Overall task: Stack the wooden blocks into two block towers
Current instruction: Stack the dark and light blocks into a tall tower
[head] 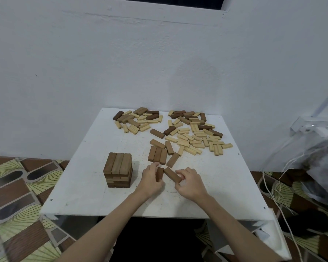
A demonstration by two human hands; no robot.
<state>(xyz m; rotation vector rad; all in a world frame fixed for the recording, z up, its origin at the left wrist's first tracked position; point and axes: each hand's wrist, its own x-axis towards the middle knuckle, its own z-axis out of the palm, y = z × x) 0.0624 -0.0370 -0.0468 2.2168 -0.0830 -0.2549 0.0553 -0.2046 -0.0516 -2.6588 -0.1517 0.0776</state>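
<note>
Left hand (151, 178) grips a brown block (159, 173), fingers curled round its left side, thumb underneath; block stands nearly upright on the white table (80, 197). Right hand (190, 183) pinches the near end of a second brown block (172, 174), which lies tilted, far end touching the first block's top. Finished tower (118, 170) stands left of the hands, near but apart. Three brown blocks (157, 155) lie flush side by side just beyond the fingers. Loose light and dark blocks (195, 134) are scattered at the far side.
</note>
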